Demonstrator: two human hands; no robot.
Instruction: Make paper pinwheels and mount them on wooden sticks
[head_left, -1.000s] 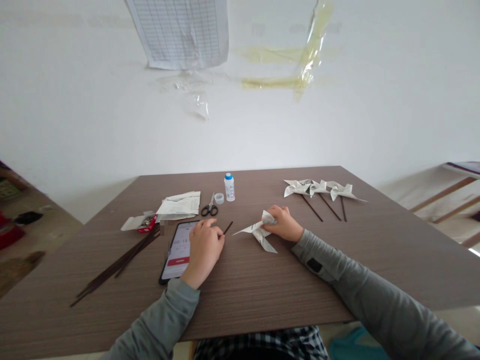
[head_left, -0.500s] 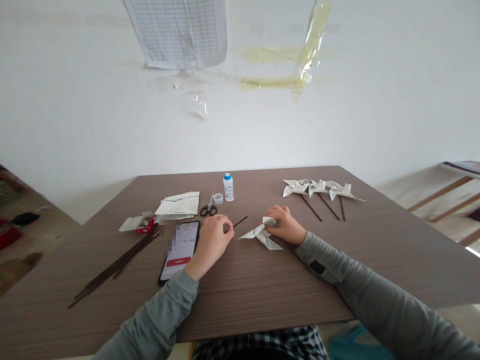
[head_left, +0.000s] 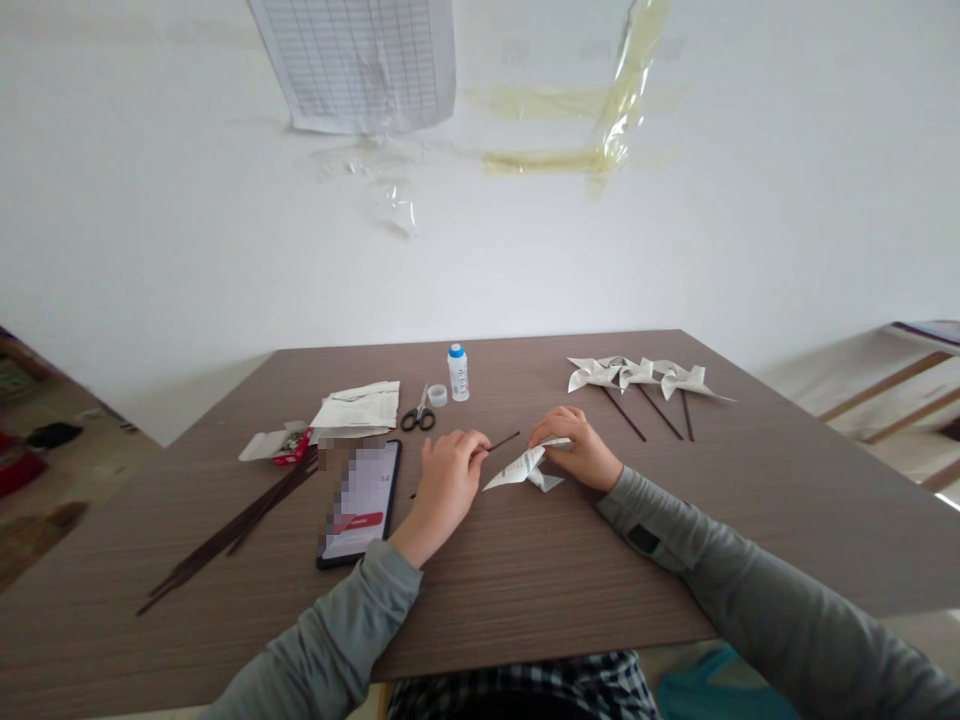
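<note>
My left hand (head_left: 444, 487) pinches a thin dark stick (head_left: 501, 442) whose tip points right, toward a folded paper pinwheel (head_left: 523, 467). My right hand (head_left: 576, 447) grips that pinwheel from the right and holds it just above the brown table (head_left: 525, 580). Stick tip and paper are a small gap apart. Both hands are closed on what they hold.
A phone (head_left: 361, 501) lies left of my left hand. A bundle of dark sticks (head_left: 232, 530) lies further left. Behind are a small red-and-white box (head_left: 279, 444), folded papers (head_left: 358, 408), scissors (head_left: 418, 416), a cap (head_left: 438, 396) and a glue bottle (head_left: 458, 373). Three finished pinwheels (head_left: 637, 378) lie at the back right.
My left hand has moved right off the phone, carrying the stick toward the pinwheel. My right hand has turned the pinwheel flatter and shifted slightly right.
</note>
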